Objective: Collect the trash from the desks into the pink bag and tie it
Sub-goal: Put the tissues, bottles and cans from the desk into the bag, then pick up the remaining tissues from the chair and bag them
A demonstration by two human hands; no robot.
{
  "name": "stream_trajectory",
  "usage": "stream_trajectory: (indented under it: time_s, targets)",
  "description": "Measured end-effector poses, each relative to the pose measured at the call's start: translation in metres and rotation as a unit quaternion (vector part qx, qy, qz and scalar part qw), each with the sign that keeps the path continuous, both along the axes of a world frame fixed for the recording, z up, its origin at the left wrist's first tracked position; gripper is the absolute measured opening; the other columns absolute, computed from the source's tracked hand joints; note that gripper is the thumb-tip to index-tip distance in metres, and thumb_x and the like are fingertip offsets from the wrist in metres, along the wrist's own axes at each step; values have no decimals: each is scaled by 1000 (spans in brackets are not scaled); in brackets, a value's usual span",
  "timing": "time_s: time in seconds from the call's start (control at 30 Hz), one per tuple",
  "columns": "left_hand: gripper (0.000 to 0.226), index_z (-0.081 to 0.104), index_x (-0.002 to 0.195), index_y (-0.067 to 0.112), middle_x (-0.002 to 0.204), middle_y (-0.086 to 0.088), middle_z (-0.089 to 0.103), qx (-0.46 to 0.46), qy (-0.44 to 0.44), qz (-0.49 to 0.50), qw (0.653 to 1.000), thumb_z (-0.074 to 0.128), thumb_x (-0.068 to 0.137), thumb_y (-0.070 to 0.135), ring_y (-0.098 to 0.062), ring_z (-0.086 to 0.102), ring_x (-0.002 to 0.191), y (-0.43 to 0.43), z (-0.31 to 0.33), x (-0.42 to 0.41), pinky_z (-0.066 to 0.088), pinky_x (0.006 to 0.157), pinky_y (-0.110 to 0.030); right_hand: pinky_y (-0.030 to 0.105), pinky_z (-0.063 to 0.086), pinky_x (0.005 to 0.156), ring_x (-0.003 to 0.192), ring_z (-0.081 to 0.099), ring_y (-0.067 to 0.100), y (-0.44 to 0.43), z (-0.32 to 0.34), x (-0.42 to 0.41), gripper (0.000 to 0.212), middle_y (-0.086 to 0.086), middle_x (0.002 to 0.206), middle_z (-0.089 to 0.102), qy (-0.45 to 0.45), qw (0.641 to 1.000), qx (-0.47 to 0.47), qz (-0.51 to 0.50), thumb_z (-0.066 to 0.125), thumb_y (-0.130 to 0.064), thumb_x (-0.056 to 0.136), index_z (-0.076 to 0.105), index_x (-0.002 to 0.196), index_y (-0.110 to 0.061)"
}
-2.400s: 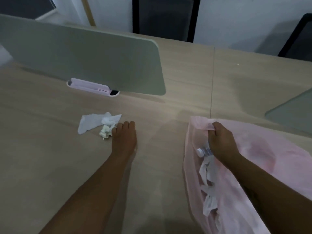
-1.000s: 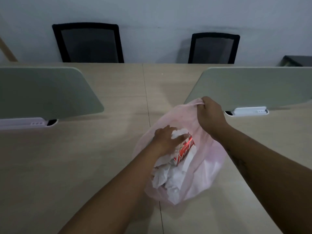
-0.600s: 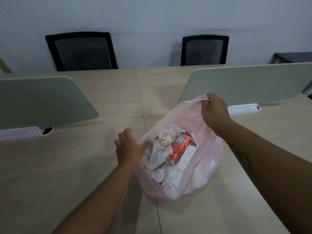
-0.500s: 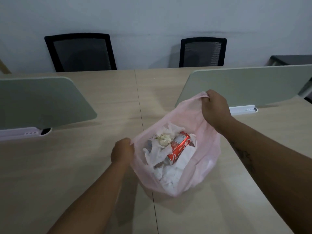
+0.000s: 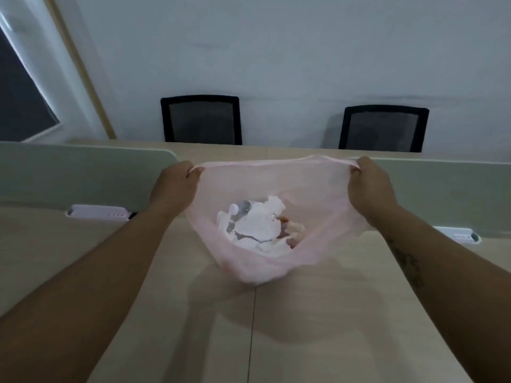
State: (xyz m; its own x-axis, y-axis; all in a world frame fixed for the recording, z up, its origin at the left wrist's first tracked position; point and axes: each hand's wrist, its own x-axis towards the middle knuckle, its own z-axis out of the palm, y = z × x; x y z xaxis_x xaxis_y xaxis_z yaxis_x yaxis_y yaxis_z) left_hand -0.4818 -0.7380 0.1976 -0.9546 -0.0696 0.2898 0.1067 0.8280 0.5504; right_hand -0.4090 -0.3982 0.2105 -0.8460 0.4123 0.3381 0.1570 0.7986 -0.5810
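Note:
The thin pink bag [image 5: 312, 194] hangs stretched wide between both hands above the desk seam. My left hand [image 5: 174, 187] grips its left top corner and my right hand [image 5: 369, 190] grips the right one. Through the plastic I see crumpled white tissues [image 5: 255, 226], a clear bottle with a white cap [image 5: 235, 210] and a bit of red can [image 5: 284, 220] at the bottom. The bag's lower tip sits just over the tabletop.
Two beige desks [image 5: 318, 327] meet at a seam under the bag. Grey-green divider panels [image 5: 69, 172] with white clamps [image 5: 96, 212] stand left and right behind my hands. Two black mesh chairs [image 5: 201, 120] face the far edge by the wall.
My left hand took hold of the bag's left edge, and both hands lifted the bag and pulled its mouth wide. The trash slid to the bottom. My view tilted upward.

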Motion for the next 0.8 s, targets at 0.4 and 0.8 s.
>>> stream_trajectory:
  time_s: [0.4,0.8]
  targets:
    - [19,62,81,15,83,-13,67,0,-97,212,972,54,96,23,-32,63,81,-82,-75,172,45,67,-33,31,36,71,82,49,24,-90,-80,21,22,5,92,54,-74,954,-134,257,35,-17,102,54,100,-7]
    - [77,36,148,36,158,-3,30,-236,-491,388,743,27,84,78,-36,15,147,-151,-73,411,3,116,-63,43,44,98,118,54,35,-238,-164,111,35,12,129,59,-209,866,-150,428,33,-24,100,50,131,-19]
